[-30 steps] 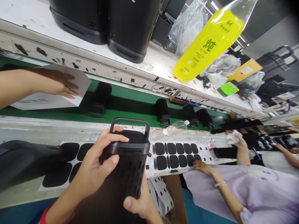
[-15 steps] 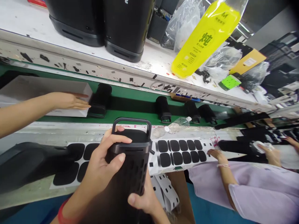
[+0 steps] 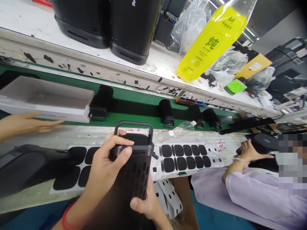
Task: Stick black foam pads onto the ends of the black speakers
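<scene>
A tall black housing [image 3: 134, 169] with a loop carry handle and slotted sides stands upright before me, its lower part dark. My left hand [image 3: 107, 156] is wrapped round its top end, with fingers on the top face under the handle [image 3: 134, 123] and the thumb on the rim. Lower down, my right hand [image 3: 147, 204] grips the side, thumb towards me; its other fingers are hidden behind the housing. On the bench, close to the right side of the housing, lies a sheet of black rounded-square stickers [image 3: 178, 156]. A second such sheet [image 3: 66, 179] is at left.
A green conveyor [image 3: 136, 113] carries a white open box [image 3: 48, 99] and several black units [image 3: 166, 111]. A yellow bottle [image 3: 213, 41] stands on the shelf. A co-worker's hand [image 3: 31, 124] is at left; another's hand [image 3: 250, 151] is at right on a black unit.
My left thumb has slid up onto the rim of the housing. The left co-worker's hand has withdrawn from the box; the right co-worker's hand has moved away from the stickers onto a black unit.
</scene>
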Motion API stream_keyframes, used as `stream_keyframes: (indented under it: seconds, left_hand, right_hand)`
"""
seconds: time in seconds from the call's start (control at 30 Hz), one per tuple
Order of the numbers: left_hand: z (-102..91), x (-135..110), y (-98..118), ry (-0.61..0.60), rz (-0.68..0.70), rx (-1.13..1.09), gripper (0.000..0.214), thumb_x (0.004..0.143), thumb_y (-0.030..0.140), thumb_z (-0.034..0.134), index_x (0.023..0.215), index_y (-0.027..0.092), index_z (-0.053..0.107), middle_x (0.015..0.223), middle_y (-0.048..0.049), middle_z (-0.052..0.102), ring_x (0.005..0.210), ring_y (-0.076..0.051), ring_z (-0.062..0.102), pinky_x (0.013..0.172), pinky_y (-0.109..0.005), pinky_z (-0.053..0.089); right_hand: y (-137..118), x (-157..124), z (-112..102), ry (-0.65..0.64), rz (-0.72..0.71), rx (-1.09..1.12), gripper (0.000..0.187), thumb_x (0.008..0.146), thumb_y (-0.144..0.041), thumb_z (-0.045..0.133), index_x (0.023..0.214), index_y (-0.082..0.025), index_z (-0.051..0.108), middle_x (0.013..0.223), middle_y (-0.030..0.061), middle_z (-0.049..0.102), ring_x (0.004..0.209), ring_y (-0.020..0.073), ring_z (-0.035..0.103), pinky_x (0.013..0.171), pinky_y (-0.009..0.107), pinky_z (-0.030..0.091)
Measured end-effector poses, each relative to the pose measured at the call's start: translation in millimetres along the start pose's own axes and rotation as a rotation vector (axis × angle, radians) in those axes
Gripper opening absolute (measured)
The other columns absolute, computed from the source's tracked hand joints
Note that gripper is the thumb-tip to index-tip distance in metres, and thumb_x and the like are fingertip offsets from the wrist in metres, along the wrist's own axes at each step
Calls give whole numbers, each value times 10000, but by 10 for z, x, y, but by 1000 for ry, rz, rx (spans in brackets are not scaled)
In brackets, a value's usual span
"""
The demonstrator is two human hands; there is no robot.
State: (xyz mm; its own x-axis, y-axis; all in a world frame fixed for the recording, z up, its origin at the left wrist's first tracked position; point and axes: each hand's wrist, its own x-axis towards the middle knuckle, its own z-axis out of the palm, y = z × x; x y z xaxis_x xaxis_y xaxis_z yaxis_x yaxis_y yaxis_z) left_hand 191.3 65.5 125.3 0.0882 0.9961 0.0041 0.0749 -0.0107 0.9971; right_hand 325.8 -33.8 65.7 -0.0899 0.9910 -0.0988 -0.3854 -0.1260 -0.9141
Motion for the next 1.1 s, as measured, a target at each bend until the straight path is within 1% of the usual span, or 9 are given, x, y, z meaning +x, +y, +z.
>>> stream_keyframes:
  seconds: [0.13,0.23,0.4,0.53,0.7,0.77,0.87,0.97,1.1]
  left_hand:
    - [-19,-1,-4,-30,-23,6,219,831,515,671,845,299,705,1221,-15,615,1235,-279,550,1078,-406,429]
    - [-59,-14,-47,-103,-29,26,266,862,547,607,917,304,701,1301,-40,562,1300,-324,492,1114,-481,406]
    - [-96,-21,-118,-220,4,-21,269,895,524,551,1028,342,698,1411,-27,493,1416,-349,375,1192,-538,309]
    - [-91,-23,-118,-261,21,-61,271,916,501,516,1054,362,703,1420,-10,482,1409,-338,387,1202,-527,289]
    - [-27,-1,-22,-134,13,10,161,854,428,603,901,318,711,1235,-24,592,1269,-300,532,1066,-428,454]
    - [-6,8,19,-94,-2,29,136,822,409,620,855,305,701,1170,-26,613,1218,-298,563,1047,-434,463]
    - [2,9,44,-114,18,28,166,822,423,603,869,301,706,1172,-38,605,1238,-311,548,1033,-440,471]
    - [4,3,33,-154,39,13,189,824,422,595,910,297,707,1227,-46,584,1292,-327,508,1055,-448,456]
    - [24,10,15,-106,-7,32,171,818,410,601,884,283,694,1212,-48,588,1282,-335,512,1081,-469,432]
  right_hand:
    - [-15,15,9,-10,-5,21,1151,724,-504,845,1587,-243,130,1589,136,366,1482,339,345,1228,507,276]
    - [-24,14,8,1,-5,-6,1144,719,-520,839,1584,-228,149,1556,138,418,1463,326,381,1222,487,297]
    - [50,-16,-42,36,47,-15,1175,658,-604,839,1568,-208,211,1482,151,497,1418,349,439,1187,490,356]
    - [121,-59,-83,69,68,-65,1176,625,-645,831,1550,-195,260,1441,159,526,1394,373,458,1183,511,356]
    - [110,-81,-72,59,50,-44,1162,650,-600,846,1561,-223,231,1481,152,483,1407,370,440,1201,513,320]
    - [91,-75,-61,55,35,-34,1155,659,-592,848,1562,-224,228,1497,159,463,1410,377,435,1201,529,312]
    - [65,-65,-53,52,28,-29,1123,672,-582,846,1554,-228,248,1493,164,469,1409,389,436,1190,546,325]
    - [50,-56,-54,44,28,-10,1097,682,-573,841,1549,-235,260,1504,154,463,1414,379,434,1189,524,339]
    - [55,-49,-61,38,25,-1,1101,698,-556,838,1562,-242,232,1543,137,426,1435,355,414,1200,485,336]
